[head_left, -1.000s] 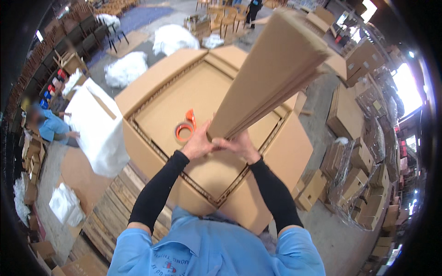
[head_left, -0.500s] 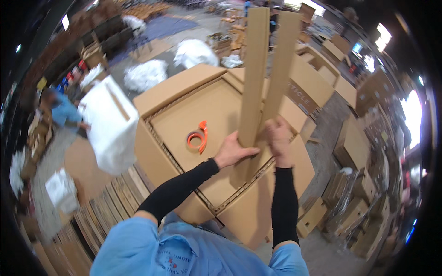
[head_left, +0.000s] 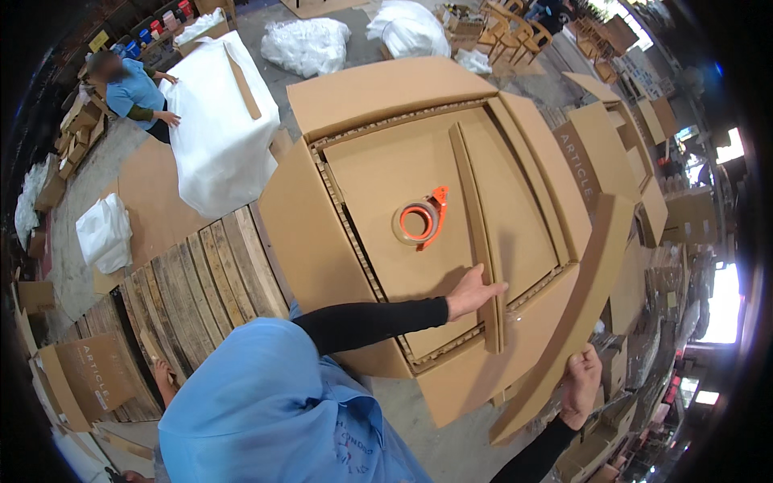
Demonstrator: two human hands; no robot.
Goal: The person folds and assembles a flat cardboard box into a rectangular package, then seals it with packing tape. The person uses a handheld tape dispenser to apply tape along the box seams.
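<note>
Strip [head_left: 476, 221] lies across the open box [head_left: 354, 101], near end over a flap [head_left: 483, 370]. Left hand [head_left: 471, 294] touches it; pinch cannot be confirmed. Right hand [head_left: 580, 382] clasps a second strip [head_left: 578, 302], tilted, by its edge. Mid-length hold advisable for control; tape [head_left: 431, 227] best kept clear.

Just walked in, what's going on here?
Someone is working at an open carton. Their left hand is on a narrow cardboard strip lying across it; their right hand grips a second strip toward the right. An orange tape dispenser lies inside. At upper left, a co-worker has hands at a white-wrapped bundle.
</note>
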